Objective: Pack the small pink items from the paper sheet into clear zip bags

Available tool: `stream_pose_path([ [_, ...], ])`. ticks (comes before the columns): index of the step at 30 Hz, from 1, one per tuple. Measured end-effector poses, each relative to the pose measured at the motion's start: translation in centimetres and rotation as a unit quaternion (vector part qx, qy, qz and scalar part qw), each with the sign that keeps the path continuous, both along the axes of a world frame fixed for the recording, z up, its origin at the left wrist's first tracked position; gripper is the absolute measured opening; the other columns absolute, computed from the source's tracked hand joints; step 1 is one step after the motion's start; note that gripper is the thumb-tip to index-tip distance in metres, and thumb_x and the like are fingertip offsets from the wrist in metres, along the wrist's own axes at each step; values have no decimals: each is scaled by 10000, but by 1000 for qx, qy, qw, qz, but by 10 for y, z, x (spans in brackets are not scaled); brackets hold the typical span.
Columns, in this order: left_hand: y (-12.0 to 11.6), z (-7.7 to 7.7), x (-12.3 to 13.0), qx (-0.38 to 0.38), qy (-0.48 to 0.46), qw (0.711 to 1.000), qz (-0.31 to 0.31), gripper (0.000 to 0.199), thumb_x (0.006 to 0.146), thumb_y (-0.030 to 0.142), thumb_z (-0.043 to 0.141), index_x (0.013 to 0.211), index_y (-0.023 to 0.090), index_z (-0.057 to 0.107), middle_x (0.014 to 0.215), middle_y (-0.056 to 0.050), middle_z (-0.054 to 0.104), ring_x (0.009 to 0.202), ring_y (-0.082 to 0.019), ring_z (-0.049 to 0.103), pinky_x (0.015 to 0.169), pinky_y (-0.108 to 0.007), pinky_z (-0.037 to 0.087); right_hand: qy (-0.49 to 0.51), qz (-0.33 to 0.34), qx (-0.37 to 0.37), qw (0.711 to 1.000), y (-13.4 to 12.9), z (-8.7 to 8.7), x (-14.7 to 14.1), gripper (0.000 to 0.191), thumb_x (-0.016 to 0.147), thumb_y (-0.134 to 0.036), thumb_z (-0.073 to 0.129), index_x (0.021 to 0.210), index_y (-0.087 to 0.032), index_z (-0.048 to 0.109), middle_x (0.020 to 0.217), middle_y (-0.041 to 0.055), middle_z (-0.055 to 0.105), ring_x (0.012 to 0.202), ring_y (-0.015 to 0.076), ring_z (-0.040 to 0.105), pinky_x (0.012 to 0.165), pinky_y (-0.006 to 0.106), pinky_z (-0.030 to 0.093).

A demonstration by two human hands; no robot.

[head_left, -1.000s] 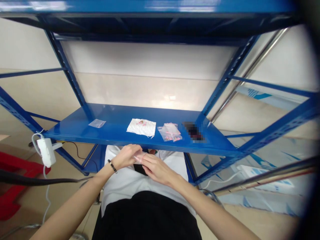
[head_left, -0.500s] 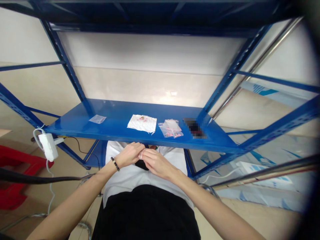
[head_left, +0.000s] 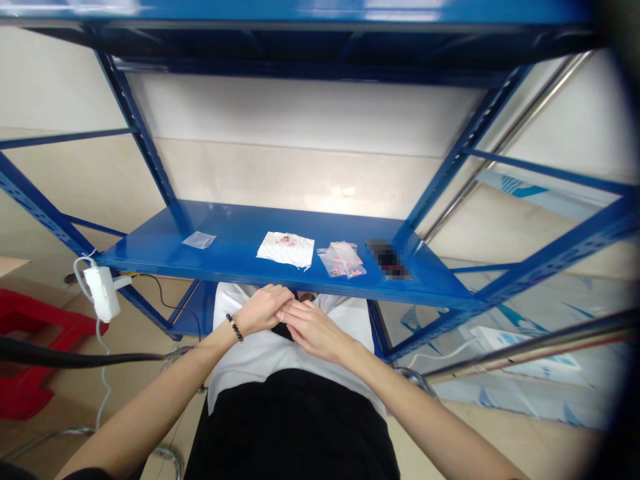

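Note:
My left hand (head_left: 269, 308), with a dark bead bracelet (head_left: 234, 328) at the wrist, is held over my lap, just in front of the shelf edge. Its fingers curl in against those of my right hand (head_left: 311, 327), and the two hands touch at the fingertips. A small pale spot shows between the fingers; what they hold, if anything, is too small to make out. Beyond them on the blue shelf (head_left: 240, 220) lies a creased white cloth or tissue (head_left: 287, 253) with small pink and brownish bits on it.
Right of the white sheet are clear zip bags (head_left: 343, 259) with pink beads, then a blurred-out dark object (head_left: 389, 259). A flat clear bag (head_left: 199, 240) lies on the left. A white power strip (head_left: 103, 293) hangs at the left post, above a red stool (head_left: 30, 360).
The view has tilted up slightly, showing more of the upper shelf. My right fingers now lie flatter over the left ones; the hands stay together in the same place.

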State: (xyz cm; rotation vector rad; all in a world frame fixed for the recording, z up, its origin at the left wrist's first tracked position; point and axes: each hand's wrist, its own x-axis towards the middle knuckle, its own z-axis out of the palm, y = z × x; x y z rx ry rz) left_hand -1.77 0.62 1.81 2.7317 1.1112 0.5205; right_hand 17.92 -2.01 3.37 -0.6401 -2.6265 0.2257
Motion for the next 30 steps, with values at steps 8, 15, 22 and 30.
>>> stream_pose_path([
  [8, -7, -10, 15, -8, 39, 999, -16, 30, 857, 189, 492, 887, 196, 491, 887, -77, 606, 882, -250, 556, 820, -366, 419, -68, -4, -2, 998, 2, -23, -3, 144, 898, -159, 527, 959, -138, 656, 992, 118, 682, 1015, 241, 592, 934, 399, 452],
  [15, -13, -23, 25, -28, 16, 999, -27, 70, 848, 183, 501, 914, 197, 483, 934, -86, 606, 917, -259, 559, 840, -379, 432, -90, -16, 4, 996, 1, -36, -9, 112, 835, -138, 583, 875, -117, 685, 943, 131, 710, 945, 248, 630, 926, 372, 475],
  [22, -12, -22, 21, -9, 3, 999, -30, 71, 864, 232, 522, 909, 185, 494, 889, -77, 600, 865, -247, 561, 796, -354, 420, -102, -6, 13, 995, -1, -21, -7, 136, 875, -161, 547, 825, -135, 671, 896, 120, 700, 914, 243, 620, 914, 398, 478],
  [30, 14, -13, 9, 44, 22, 999, -7, 9, 859, 179, 529, 860, 188, 533, 819, -54, 611, 784, -214, 565, 732, -325, 397, -64, -11, 31, 997, 8, -2, -3, 183, 919, -120, 477, 977, -143, 649, 960, 110, 690, 971, 233, 621, 897, 400, 480],
])
